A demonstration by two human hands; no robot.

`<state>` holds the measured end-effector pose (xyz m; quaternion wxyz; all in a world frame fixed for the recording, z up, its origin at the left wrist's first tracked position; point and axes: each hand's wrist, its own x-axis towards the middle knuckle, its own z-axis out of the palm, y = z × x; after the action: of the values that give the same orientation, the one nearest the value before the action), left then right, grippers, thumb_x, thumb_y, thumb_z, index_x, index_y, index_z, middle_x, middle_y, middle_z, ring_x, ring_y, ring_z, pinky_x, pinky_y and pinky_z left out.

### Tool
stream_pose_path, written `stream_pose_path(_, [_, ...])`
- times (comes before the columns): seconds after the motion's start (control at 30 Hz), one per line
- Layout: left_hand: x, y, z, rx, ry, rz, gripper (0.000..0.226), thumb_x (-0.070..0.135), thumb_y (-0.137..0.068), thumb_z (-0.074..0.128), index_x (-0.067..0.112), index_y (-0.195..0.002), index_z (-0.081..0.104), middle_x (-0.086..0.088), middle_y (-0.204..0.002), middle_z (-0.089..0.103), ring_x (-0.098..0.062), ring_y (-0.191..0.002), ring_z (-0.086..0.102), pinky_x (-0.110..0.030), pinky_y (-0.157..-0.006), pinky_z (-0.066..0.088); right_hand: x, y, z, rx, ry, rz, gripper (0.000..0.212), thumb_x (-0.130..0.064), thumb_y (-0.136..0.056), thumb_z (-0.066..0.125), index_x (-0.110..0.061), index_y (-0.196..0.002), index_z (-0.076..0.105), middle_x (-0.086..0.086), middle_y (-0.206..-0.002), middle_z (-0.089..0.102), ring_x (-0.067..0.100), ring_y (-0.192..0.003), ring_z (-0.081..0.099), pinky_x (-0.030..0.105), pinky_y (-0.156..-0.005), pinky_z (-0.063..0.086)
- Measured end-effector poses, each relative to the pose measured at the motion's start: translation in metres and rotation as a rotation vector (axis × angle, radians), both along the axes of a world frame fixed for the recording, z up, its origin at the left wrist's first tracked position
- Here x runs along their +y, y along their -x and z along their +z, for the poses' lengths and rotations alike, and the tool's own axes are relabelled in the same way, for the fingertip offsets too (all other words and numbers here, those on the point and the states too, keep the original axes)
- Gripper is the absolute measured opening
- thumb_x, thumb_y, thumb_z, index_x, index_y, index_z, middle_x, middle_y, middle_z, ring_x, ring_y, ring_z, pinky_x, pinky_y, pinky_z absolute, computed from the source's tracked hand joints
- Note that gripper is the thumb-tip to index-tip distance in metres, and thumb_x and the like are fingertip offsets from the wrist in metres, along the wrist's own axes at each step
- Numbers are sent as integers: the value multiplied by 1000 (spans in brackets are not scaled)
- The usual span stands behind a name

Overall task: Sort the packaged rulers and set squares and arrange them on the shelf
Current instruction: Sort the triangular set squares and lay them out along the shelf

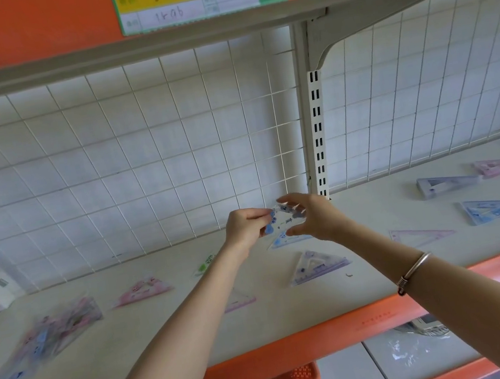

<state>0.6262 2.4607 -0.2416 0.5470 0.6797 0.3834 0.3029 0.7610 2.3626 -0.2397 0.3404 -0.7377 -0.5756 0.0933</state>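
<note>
Pinching set square (282, 221), long axis crosswise

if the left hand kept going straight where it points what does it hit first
The left hand would probably meet the wire grid back panel, past the blue set square pack it holds with the right hand; depth unclear.

Your left hand (244, 226) and right hand (316, 216) cover both ends of the packet (282, 221); its print is too blurred to read. Your left forearm (182, 331) hides most of a pink square (243, 302) and part of a green packet (205, 264). The pile (46, 336) at left is smeared. The top edge cuts off the label (179, 0).
</note>
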Motion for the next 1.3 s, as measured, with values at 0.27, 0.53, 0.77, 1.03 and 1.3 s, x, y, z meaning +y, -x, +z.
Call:
stream_pose_path(0.27, [9,9,-8,153,-253,74,25,21,-88,67,10,-110,70,-3,-99,68,-14,-87,61,-28,-84,51,13,-13,-4,27,138,-73,66,-13,-65,86,-11,-126,58,8,-114,62,13,-87,53,19,-76,40])
stream_pose_path(0.53, [19,30,-11,416,-491,70,34,31,-90,64,16,-120,64,-1,-124,63,-17,-116,56,-25,-91,40,25,-21,-18,28,327,-110,56,-22,-63,87,-13,-114,66,6,-109,66,17,-95,59,22,-77,41])
stream_pose_path(0.77, [24,36,-17,455,-498,38,39,33,-91,62,19,-128,59,1,-132,58,-17,-121,51,-27,-94,39,31,-23,-22,55,356,-85,55,-19,-64,87,-11,-114,66,10,-107,66,15,-88,55,17,-61,40])
stream_pose_path(1.03, [25,35,-20,464,-508,30,39,32,-91,62,19,-128,58,-2,-131,56,-17,-121,51,-29,-95,39,36,-18,-25,-18,401,-25,61,-28,-70,82,-29,-125,57,6,-127,54,26,-119,45,44,-103,37])
stream_pose_path(1.3, [29,57,-22,495,-505,71,39,34,-90,63,22,-126,58,-2,-130,56,-18,-120,50,-27,-93,38,49,1,-17,-49,339,-2,54,-33,-75,78,-26,-124,58,4,-130,53,25,-125,44,45,-106,34])
